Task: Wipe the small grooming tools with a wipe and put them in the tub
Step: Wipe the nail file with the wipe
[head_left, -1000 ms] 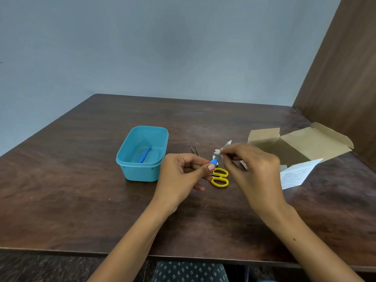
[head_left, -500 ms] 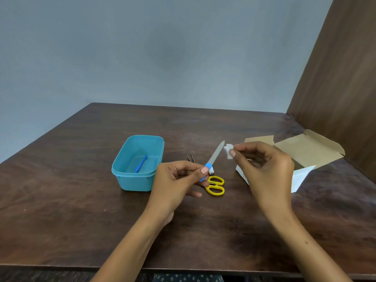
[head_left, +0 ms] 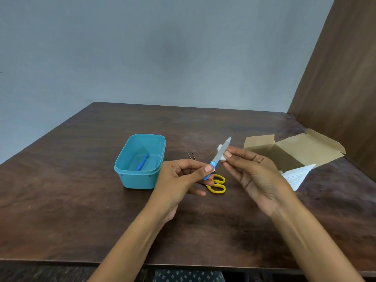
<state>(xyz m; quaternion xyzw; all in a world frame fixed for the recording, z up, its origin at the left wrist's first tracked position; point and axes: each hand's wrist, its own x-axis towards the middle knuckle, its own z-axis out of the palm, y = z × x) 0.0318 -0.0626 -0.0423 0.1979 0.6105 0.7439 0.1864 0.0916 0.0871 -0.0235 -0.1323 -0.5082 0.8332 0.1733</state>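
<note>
Now the wipe point(head_left: 221, 154) is back on the blade: half a second ago the right hand point(head_left: 254, 176) held it off to the side, just clear of the nail file point(head_left: 220, 154), and now its thumb and fingers pinch the small white wad around the file's grey blade, about midway up. A second ago it was bunched at the same tool too, so this reads as another wiping pass starting, not the end of one (a judgement only).

The left hand point(head_left: 183, 178) grips the file by its blue handle, thumb on top, fingers curled under. The file tilts up and to the right, tip pointing away from the person and sticking out above the wipe. So the tool is held at both ends of its length, handle in the left, mid-blade in the right, lifted off the table point(head_left: 81, 200).

The tub point(head_left: 140, 161) sits just left of the left hand, with one blue tool point(head_left: 143, 161) already lying inside. The yellow scissors point(head_left: 217, 183) lie on the table below the file, partly hidden by the left fingers. The tweezers point(head_left: 191, 156) lie just behind that hand. Both seem unwiped, so well short of done.

An open cardboard box point(head_left: 295, 149) and a paper leaflet point(head_left: 297, 176) lie to the right.
</note>
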